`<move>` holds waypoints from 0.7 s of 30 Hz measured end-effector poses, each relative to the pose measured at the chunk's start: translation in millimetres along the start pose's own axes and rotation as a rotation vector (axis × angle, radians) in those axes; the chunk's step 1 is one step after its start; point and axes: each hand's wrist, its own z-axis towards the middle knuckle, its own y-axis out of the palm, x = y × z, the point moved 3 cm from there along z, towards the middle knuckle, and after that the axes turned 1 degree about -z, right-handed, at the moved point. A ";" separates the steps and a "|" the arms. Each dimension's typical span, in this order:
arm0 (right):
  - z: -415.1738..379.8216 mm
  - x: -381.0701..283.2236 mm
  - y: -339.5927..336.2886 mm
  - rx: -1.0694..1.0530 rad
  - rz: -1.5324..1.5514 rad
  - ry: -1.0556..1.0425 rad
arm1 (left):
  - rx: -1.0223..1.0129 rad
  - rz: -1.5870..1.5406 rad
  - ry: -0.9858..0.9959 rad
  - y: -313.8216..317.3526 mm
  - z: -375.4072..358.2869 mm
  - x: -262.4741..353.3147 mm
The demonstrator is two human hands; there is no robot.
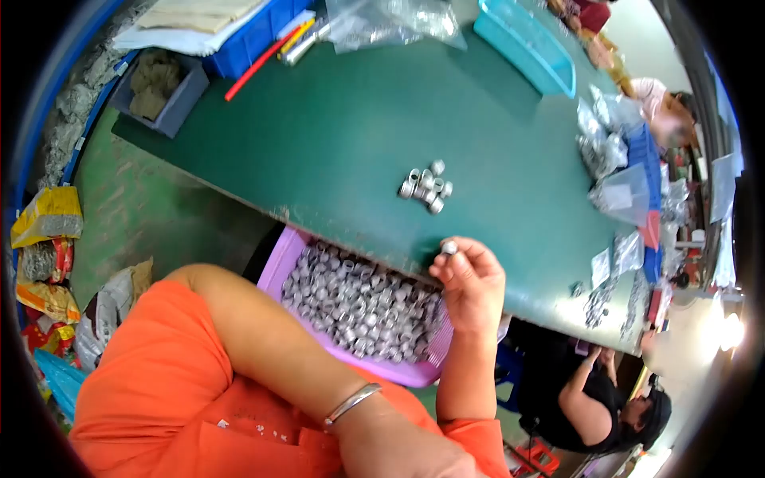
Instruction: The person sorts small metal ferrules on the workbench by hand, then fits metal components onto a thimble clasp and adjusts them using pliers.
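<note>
My right hand (472,280) is at the near edge of the green table (335,135), with a small silver metal ring (450,248) pinched in its fingertips. Just below it, under the table edge, a lilac tray (280,264) holds a heap of the same metal rings (358,307). A small cluster of rings (426,187) lies on the table beyond the hand. My left arm in an orange sleeve crosses the foreground, with a silver bangle (351,405) on the wrist. Of my left hand (398,450) only the back shows at the bottom edge; its fingers are hidden.
A teal tray (526,44), a blue crate (255,32), a grey bin (159,84), a red stick (253,65) and plastic bags (390,20) stand on the table's far side. A person in black (598,398) sits alongside. More bags of parts (617,191) lie along the table.
</note>
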 end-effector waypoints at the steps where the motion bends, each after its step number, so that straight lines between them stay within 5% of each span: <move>1: 3.8 -1.7 0.3 0.011 -0.050 0.009 | 0.005 0.020 0.020 -0.4 -0.1 4.8; 9: 84.7 -58.6 17.4 -0.057 -0.302 0.091 | 0.047 0.123 0.052 -5.7 1.6 35.8; 15: 204.8 -151.3 13.6 0.050 -0.306 -0.184 | 0.101 0.152 0.141 -8.0 9.3 56.1; 18: 248.2 -192.7 2.9 0.053 -0.192 -0.402 | -0.318 0.754 -0.228 -3.1 17.4 67.4; 21: 250.7 -191.9 -6.8 0.173 -0.257 -0.386 | 0.122 0.211 0.121 -6.9 -0.5 45.2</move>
